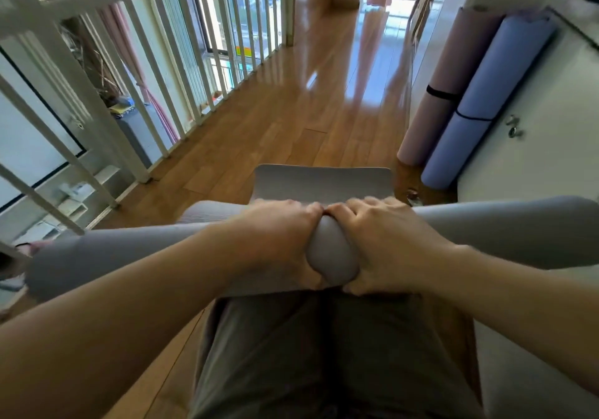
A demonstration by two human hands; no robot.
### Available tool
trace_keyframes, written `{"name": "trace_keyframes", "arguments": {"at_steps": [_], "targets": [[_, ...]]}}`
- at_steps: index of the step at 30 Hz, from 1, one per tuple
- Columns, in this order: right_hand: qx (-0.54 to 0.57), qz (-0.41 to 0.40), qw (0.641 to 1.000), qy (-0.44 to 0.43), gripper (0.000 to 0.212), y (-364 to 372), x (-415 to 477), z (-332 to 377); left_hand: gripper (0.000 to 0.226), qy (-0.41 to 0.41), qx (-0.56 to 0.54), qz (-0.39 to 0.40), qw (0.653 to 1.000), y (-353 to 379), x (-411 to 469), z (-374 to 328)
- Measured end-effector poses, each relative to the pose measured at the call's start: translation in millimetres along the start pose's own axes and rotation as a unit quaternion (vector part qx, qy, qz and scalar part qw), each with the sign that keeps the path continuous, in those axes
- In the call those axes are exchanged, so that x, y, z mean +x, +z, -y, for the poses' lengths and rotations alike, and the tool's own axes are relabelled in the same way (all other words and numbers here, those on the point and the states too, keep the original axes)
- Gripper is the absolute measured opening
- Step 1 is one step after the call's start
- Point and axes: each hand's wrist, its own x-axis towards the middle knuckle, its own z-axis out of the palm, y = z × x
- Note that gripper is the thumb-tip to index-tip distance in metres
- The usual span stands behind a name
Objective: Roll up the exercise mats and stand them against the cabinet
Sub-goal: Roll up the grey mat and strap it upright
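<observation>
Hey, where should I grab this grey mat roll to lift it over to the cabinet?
Probably at the middle of the grey roll, from above, where the left hand and right hand grip it. It lies long and crosswise, so the middle should balance, and fingers curled over the flap side keep it from springing open.

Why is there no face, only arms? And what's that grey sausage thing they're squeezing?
The camera sits on the person's head and looks down, so the face never shows. There is just this one picture. The left hand and the right hand curl their fingers round a grey mat, rolled up almost all the way. Its flat end lies on the wooden floor. On the right, a pink mat and a blue mat, already rolled, lean against the white cabinet. On the left is a white railing.
</observation>
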Motion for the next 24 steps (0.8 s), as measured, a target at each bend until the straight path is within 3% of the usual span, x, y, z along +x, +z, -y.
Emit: {"name": "trace_keyframes", "arguments": {"at_steps": [6, 10, 13, 15, 17, 20, 22, 24], "targets": [[0.015, 0.042, 0.999, 0.014, 0.091, 17, 3, 9, 0.101, -0.006, -0.073, 0.057, 0.996, 18, -2, 5], [0.051, 0.133, 0.99, 0.014, 0.098, 3, 26, -6, 0.098, -0.041, 0.034, -0.006, 0.999, 23, -3, -12], [0.072, 0.188, 0.979, 0.017, 0.1, -2, 44, -14, 0.102, -0.054, 0.02, -0.038, 0.998, 30, 1, -14], [0.044, 0.161, 0.986, 0.027, 0.103, 0, 42, -12, 0.104, -0.042, -0.018, -0.042, 0.998, 26, 7, -1], [-0.011, 0.078, 0.996, 0.034, 0.111, 12, 28, -6, 0.104, -0.041, -0.059, -0.007, 0.997, 19, 14, 8], [-0.02, -0.012, 0.999, 0.029, 0.105, 30, 17, -4, 0.097, -0.029, -0.075, 0.051, 0.995, 7, 27, 14], [0.004, 0.004, 1.0, 0.029, 0.099, 23, 24, -11, 0.091, -0.034, -0.093, 0.09, 0.991, 1, 35, 18], [0.031, 0.045, 0.998, 0.024, 0.099, 12, 34, -19, 0.089, -0.044, -0.085, 0.079, 0.992, 1, 37, 15]]}}
